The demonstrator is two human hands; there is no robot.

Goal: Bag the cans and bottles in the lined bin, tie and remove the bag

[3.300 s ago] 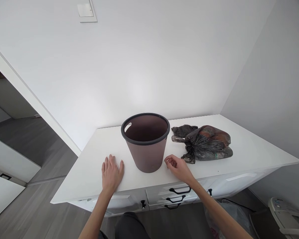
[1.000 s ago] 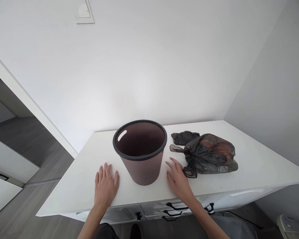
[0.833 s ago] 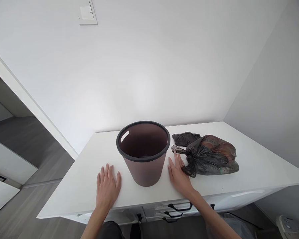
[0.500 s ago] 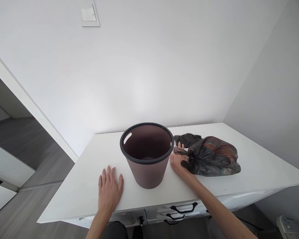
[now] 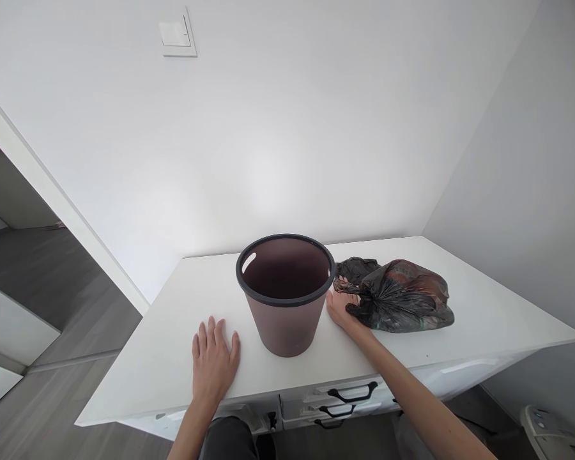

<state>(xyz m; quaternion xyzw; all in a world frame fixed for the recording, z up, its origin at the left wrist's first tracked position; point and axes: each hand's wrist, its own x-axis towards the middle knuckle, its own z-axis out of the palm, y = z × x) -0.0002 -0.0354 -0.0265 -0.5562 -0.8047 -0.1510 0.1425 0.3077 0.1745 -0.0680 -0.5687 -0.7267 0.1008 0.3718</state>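
A brownish-purple trash can with a dark rim stands upright on the white cabinet top. My left hand lies flat to the left of the can, palm down with fingers spread, holding nothing. On the other side, my right hand rests on the surface between the can and a knotted, filled black plastic bag. The bag's tied end partly covers that hand, whose visible fingers are stretched out. Behind it lies a crumpled black plastic bag. No grip on either bag shows.
Black-handled drawers are set in the cabinet's front. A white wall rises behind it, with a light switch at upper left. A doorway opens on the left. A pale appliance stands at lower right.
The camera view has shifted slightly. Both hands stay flat on the cabinet top, and the can and bags keep their places.
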